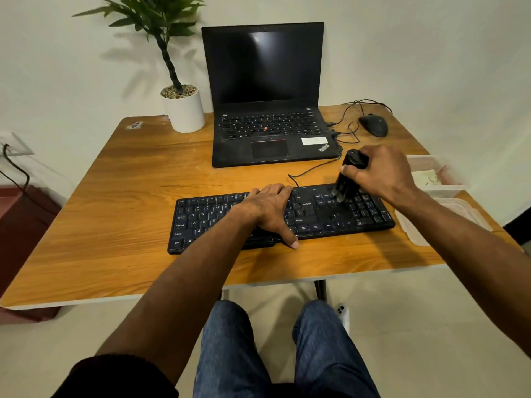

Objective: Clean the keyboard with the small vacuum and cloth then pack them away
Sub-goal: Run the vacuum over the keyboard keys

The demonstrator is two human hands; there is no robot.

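Vacuum (pixel 349 175) upright (nozzle down) — keyboard (pixel 316 216) crosswise

Table (pixel 120 214): wood-grain top, smooth, slight sheen; keyboard (pixel 201 222): black matt plastic; vacuum (pixel 349 173): black plastic, faintly glossy; laptop screen (pixel 263 63): glossy; plant pot (pixel 185 110): white, smooth.

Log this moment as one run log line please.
left hand flat on black keyboard | right hand holds small black vacuum, nozzle on right-side keys

Black keyboard (pixel 281 216), black vacuum (pixel 349 173), black laptop (pixel 267 96), orange wood-grain table (pixel 115 211), white pot (pixel 185 110).
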